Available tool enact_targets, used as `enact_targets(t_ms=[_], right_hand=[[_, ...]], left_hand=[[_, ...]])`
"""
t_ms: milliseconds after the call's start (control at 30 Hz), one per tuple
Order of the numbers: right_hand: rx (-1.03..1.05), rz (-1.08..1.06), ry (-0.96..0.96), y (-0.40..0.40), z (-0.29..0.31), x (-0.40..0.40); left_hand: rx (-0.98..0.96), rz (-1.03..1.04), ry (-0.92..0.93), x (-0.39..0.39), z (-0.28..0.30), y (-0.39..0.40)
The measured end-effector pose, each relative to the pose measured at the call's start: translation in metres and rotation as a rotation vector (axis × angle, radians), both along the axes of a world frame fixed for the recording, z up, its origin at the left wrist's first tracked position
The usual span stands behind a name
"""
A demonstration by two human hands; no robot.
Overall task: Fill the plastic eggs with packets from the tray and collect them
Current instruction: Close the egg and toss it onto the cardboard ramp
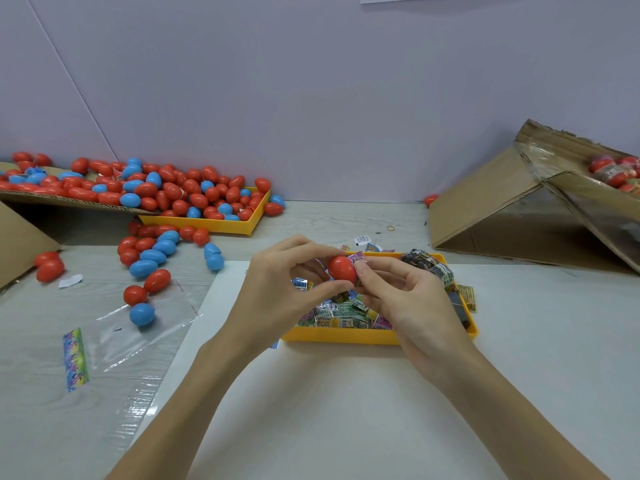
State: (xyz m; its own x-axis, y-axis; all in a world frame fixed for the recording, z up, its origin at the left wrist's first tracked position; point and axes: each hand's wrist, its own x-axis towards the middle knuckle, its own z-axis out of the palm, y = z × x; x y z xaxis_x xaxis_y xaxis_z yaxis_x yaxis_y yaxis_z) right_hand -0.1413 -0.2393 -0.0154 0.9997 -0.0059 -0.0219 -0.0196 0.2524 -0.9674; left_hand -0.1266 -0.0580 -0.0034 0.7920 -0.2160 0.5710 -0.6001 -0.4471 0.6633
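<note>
I've got a red egg (342,269) pinched between both hands above the yellow tray (346,336), near the middle of the worktop (346,393). My left hand (284,289) curls round it, thumb under, fingers over the top. My right hand (405,292) pinches a packet (358,258) right at the egg's side, touching it; can't tell if it's partly inside. The tray below is full of printed packets (341,315), sitting on a white sheet (225,306). Toward the worktop's left edge: loose red and blue eggs (152,258), a clear plastic bag (138,334). At the far left corner, a second yellow tray (221,225) and a cardboard flap (69,199) heaped with eggs. At the far right, a tilted cardboard box (502,209) with red eggs inside.
</note>
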Motion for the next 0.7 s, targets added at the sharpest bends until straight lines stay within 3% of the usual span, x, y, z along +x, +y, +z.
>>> enact_targets(t_ms=[267, 700], right_hand=[[0.097, 0.009, 0.055, 0.000, 0.003, -0.001], [0.316, 0.207, 0.275, -0.009, 0.014, -0.001]], left_hand=[[-0.112, -0.059, 0.053, -0.001, -0.006, -0.008], [0.218, 0.044, -0.315, 0.004, -0.011, -0.008]])
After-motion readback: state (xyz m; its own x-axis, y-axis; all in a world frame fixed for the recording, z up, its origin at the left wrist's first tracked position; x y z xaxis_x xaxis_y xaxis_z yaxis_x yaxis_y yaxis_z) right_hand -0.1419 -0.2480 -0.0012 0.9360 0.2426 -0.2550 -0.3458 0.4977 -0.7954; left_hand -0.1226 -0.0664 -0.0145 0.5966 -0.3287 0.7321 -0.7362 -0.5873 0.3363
